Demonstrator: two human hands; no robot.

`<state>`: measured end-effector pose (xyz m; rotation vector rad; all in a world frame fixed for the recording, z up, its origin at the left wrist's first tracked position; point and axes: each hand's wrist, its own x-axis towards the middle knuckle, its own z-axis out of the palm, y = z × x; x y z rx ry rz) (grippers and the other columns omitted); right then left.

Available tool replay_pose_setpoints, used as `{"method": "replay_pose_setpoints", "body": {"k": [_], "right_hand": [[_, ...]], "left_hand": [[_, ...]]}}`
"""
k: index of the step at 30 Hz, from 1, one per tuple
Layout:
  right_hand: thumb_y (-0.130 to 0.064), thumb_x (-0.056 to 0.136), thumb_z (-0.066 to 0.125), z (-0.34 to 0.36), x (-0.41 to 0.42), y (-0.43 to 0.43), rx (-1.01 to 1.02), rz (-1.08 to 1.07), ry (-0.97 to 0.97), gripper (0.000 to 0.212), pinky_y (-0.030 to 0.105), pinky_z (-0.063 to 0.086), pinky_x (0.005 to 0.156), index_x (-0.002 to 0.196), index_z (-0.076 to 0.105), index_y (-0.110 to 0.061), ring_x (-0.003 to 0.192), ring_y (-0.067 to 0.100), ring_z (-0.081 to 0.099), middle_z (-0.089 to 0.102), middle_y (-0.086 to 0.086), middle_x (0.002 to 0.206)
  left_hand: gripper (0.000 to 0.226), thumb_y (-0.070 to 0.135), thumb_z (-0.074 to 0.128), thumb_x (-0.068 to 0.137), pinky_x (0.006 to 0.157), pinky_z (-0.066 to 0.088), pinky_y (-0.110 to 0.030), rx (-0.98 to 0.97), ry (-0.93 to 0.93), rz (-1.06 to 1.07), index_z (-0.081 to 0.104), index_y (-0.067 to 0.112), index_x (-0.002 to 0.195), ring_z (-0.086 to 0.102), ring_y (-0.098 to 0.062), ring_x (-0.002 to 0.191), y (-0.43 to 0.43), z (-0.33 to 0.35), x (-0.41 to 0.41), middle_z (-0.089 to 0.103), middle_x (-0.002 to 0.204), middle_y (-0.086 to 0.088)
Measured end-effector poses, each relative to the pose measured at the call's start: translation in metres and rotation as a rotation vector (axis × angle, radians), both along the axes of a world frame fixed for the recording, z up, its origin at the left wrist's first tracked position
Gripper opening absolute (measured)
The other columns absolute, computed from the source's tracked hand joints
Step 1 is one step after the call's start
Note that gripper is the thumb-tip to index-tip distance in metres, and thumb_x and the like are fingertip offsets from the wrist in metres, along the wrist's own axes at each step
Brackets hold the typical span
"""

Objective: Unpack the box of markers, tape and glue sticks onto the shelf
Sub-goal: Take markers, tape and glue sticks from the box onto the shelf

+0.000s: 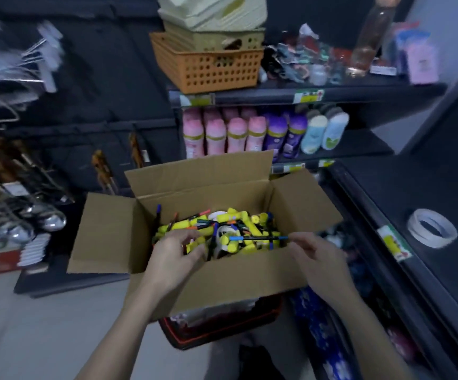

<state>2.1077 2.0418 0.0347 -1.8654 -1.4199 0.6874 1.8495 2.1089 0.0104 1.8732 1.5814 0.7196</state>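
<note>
The box (222, 281) sits on a crate (217, 331) with its flaps splayed on all four sides. The right flap reaches the edge of the dark shelf (403, 187), where a tape roll (432, 227) lies with open surface around it. Inside the box, the left hand (174, 257) curls round a yellow glue stick (192, 246). The right hand (317, 256) pinches the end of a blue-tipped marker (258, 238).
</note>
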Motion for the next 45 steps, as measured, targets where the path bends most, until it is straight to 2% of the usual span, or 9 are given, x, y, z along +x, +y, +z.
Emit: {"method": "replay_pose_setpoints", "body": {"k": [3, 12, 15, 22, 25, 29, 36, 41, 45], "right_hand": [[-0.017, 0.092, 0.058, -0.012, -0.003, 0.045, -0.03, 0.1, -0.059, 0.019, 0.002, 0.041, 0.065, 0.108, 0.068, -0.016, 0.078, -0.011, 0.055, 0.068, -0.006, 0.093], [-0.028, 0.092, 0.058, -0.082, 0.003, 0.165, -0.302, 0.466, -0.365, 0.036, 0.023, 0.042, 0.078, 0.124, 0.058, -0.011, 0.101, 0.016, 0.058, 0.062, 0.008, 0.12], [-0.033, 0.085, 0.066, -0.104, 0.004, 0.186, -0.476, 0.706, -0.484, 0.063, 0.033, 0.042, 0.1, 0.14, 0.041, -0.016, 0.127, 0.023, 0.044, 0.045, 0.008, 0.14], [-0.052, 0.072, 0.073, -0.134, -0.012, 0.218, -0.533, 1.059, -0.532, 0.111, 0.04, 0.02, 0.117, 0.152, 0.001, -0.026, 0.147, 0.022, 0.005, 0.007, -0.002, 0.16], [-0.059, 0.075, 0.067, -0.139, -0.023, 0.219, -0.435, 1.193, -0.61, 0.101, 0.044, 0.015, 0.118, 0.151, 0.009, -0.026, 0.146, 0.022, 0.005, 0.009, -0.004, 0.158], [-0.051, 0.074, 0.07, -0.148, -0.026, 0.219, -0.382, 1.18, -0.486, 0.08, 0.035, 0.038, 0.101, 0.141, 0.032, -0.03, 0.135, 0.02, 0.029, 0.028, -0.002, 0.147], [-0.046, 0.078, 0.065, -0.159, -0.036, 0.227, -0.257, 1.12, -0.585, 0.056, 0.034, 0.035, 0.095, 0.124, 0.05, -0.017, 0.117, 0.025, 0.041, 0.053, 0.004, 0.121], [-0.029, 0.076, 0.062, -0.149, -0.042, 0.222, -0.238, 0.931, -0.21, 0.019, 0.033, 0.038, 0.062, 0.076, 0.049, -0.015, 0.075, 0.019, 0.051, 0.055, 0.001, 0.078], [-0.024, 0.075, 0.076, -0.127, -0.041, 0.228, -0.3, 0.687, 0.017, 0.023, 0.034, 0.047, 0.07, 0.088, 0.064, -0.009, 0.075, 0.017, 0.06, 0.067, 0.004, 0.082]], "left_hand": [[0.016, 0.024, 0.064, 0.088, 0.076, 0.039, -0.023, -0.017, 0.06, 0.034, 0.067, 0.016, 0.102, 0.056, -0.013, 0.098, 0.023, -0.007, -0.009, 0.058, 0.101, 0.005], [0.044, 0.036, 0.06, 0.089, 0.075, 0.043, -0.02, -0.265, 0.082, 0.14, 0.056, 0.013, 0.126, 0.058, -0.012, 0.099, 0.087, -0.047, -0.009, 0.062, 0.115, 0.001], [0.043, 0.037, 0.059, 0.09, 0.07, 0.044, -0.019, -0.313, 0.093, 0.159, 0.055, 0.014, 0.126, 0.058, -0.009, 0.095, 0.098, -0.058, -0.001, 0.061, 0.11, 0.004], [0.041, 0.037, 0.06, 0.09, 0.078, 0.051, -0.034, -0.376, 0.126, 0.189, 0.059, 0.01, 0.12, 0.06, -0.021, 0.098, 0.111, -0.074, 0.004, 0.064, 0.109, -0.006], [0.041, 0.033, 0.061, 0.089, 0.076, 0.046, -0.026, -0.375, 0.138, 0.218, 0.058, 0.01, 0.123, 0.059, -0.02, 0.098, 0.108, -0.079, 0.0, 0.064, 0.11, -0.006], [0.038, 0.03, 0.063, 0.088, 0.078, 0.046, -0.027, -0.399, 0.186, 0.243, 0.06, 0.008, 0.119, 0.059, -0.02, 0.095, 0.102, -0.088, -0.01, 0.064, 0.104, -0.007], [0.033, 0.027, 0.065, 0.087, 0.079, 0.045, -0.027, -0.441, 0.17, 0.226, 0.062, 0.01, 0.114, 0.061, -0.021, 0.099, 0.106, -0.096, -0.016, 0.064, 0.104, -0.006], [0.037, 0.029, 0.067, 0.085, 0.084, 0.05, -0.035, -0.461, 0.214, 0.144, 0.061, 0.01, 0.116, 0.06, -0.022, 0.099, 0.117, -0.102, -0.022, 0.064, 0.106, -0.008], [0.047, 0.029, 0.065, 0.086, 0.089, 0.047, -0.031, -0.412, 0.358, -0.086, 0.052, 0.017, 0.13, 0.053, -0.021, 0.112, 0.126, -0.107, -0.017, 0.057, 0.123, -0.004]]}}
